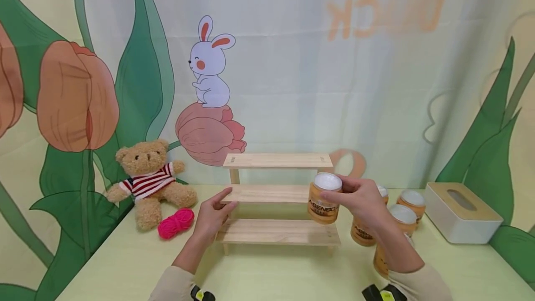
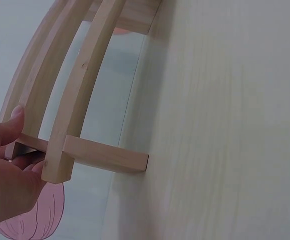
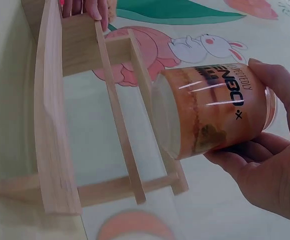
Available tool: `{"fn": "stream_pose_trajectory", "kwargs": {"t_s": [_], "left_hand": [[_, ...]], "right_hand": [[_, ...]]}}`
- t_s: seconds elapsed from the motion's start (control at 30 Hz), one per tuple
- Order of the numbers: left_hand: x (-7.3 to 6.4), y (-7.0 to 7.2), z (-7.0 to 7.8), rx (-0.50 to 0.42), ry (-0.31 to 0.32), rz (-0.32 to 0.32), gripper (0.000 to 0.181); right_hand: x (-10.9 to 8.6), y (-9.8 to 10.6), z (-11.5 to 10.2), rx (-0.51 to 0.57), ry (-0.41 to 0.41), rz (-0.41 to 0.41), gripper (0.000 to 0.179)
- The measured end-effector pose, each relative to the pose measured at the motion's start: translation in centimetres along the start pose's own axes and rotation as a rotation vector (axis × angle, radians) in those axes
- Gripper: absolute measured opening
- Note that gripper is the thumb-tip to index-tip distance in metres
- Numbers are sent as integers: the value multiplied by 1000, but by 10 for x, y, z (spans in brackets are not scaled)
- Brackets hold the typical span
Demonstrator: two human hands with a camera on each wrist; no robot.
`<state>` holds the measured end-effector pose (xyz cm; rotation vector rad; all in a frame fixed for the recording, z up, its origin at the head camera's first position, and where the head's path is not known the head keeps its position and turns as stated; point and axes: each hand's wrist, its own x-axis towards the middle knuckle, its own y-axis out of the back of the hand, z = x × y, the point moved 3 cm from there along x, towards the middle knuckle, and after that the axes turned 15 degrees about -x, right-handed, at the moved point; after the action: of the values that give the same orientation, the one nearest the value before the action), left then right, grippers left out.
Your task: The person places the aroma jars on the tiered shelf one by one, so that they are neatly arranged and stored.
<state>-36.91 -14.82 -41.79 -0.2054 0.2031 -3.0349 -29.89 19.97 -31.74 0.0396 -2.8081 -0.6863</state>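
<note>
A three-tier wooden shelf [image 1: 276, 232] stands on the table. At its left end my left hand [image 1: 212, 213] grips the middle board, thumb on top and fingers underneath, as the left wrist view shows [image 2: 10, 172]. My right hand [image 1: 362, 201] holds an orange-labelled can [image 1: 322, 204] with a whitish lid, thumb and fingers on either side of it. The can is upright, off the table, and overlaps the right end of the middle board in the head view. In the right wrist view the can [image 3: 214, 107] shows dark lettering, and the shelf [image 3: 55, 115] lies beyond its base.
Several similar cans [image 1: 403, 217] stand right of the shelf, partly hidden behind my right forearm. A white tissue box [image 1: 468, 219] with a wooden top is farther right. On the left sit a teddy bear [image 1: 152, 182] and a pink yarn skein [image 1: 176, 223]. A printed curtain [image 1: 284, 82] hangs behind.
</note>
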Motion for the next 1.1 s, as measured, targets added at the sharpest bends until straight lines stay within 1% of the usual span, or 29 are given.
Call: {"fn": "stream_pose_trajectory", "kwargs": {"t_s": [0.2, 0.37, 0.47, 0.6, 0.73, 0.87, 0.97, 1.1], "left_hand": [[0, 2, -2, -8, 2, 9, 51], [1, 3, -1, -25, -19, 6, 50], [3, 3, -2, -45, -38, -3, 50], [4, 5, -3, -70, -35, 7, 48], [2, 5, -4, -66, -17, 29, 48], [1, 4, -4, -68, -13, 24, 48], [1, 2, -4, -76, -14, 15, 47], [2, 3, -3, -77, -17, 19, 46]], "right_hand": [[21, -24, -11, 28, 77, -40, 52], [35, -35, -26, -5, 96, -40, 53], [46, -40, -35, 13, 110, -33, 53], [61, -49, -42, 54, 91, -14, 53], [73, -56, -45, 39, 46, 19, 58], [82, -60, -46, 8, 24, 47, 59], [88, -63, -47, 19, 22, 60, 58], [97, -69, -51, 55, 44, 65, 54]]}}
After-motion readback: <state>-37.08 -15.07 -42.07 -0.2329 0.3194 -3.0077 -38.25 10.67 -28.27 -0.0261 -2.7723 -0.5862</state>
